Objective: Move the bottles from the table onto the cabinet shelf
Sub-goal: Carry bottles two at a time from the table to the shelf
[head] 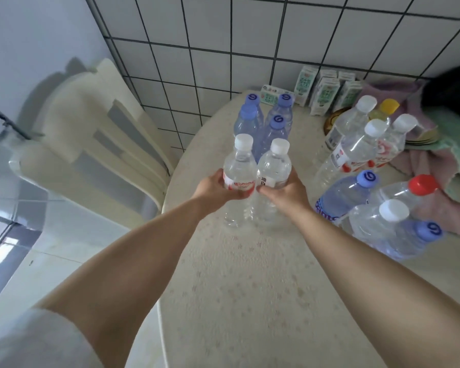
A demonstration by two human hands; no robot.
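Observation:
Two clear water bottles with white caps stand side by side near the middle of the table [250, 288]. My left hand [218, 188] grips the left bottle [239, 166] at its red label. My right hand [284, 191] grips the right bottle [275, 166] at its white label. Both bottles are upright. Whether their bases touch the tabletop I cannot tell. Behind them stand three bluish bottles with blue caps [274, 128]. No cabinet shelf is in view.
Several more bottles [361, 144] with white, yellow, red and blue caps crowd the table's right side. Small drink cartons [327, 91] line the tiled wall. Plates and cloths [436, 155] lie at the far right. A cream chair [96, 134] stands left of the table.

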